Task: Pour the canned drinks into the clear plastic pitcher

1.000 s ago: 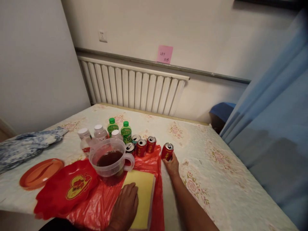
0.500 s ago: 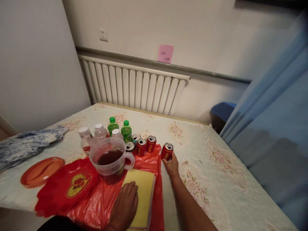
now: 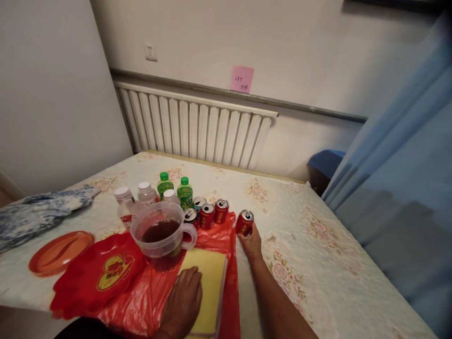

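Observation:
My right hand point(image 3: 252, 244) is wrapped around the near side of an opened red can point(image 3: 245, 222) that stands upright on the patterned mattress point(image 3: 318, 245). My left hand point(image 3: 184, 301) lies flat, fingers together, on a yellow pad point(image 3: 210, 282) resting on a red plastic bag point(image 3: 148, 292). Just beyond the pad stands a clear jug point(image 3: 161, 231) with dark liquid in it. Several more red cans point(image 3: 212, 214) stand in a row behind the jug.
Two green-capped bottles point(image 3: 174, 188) and white-capped bottles point(image 3: 134, 200) stand behind the jug. An orange lid point(image 3: 56, 252) and a red printed bag point(image 3: 99, 275) lie at the left, blue cloth point(image 3: 35, 214) beyond. A radiator point(image 3: 190, 125) lines the wall; a blue curtain point(image 3: 406, 188) hangs right.

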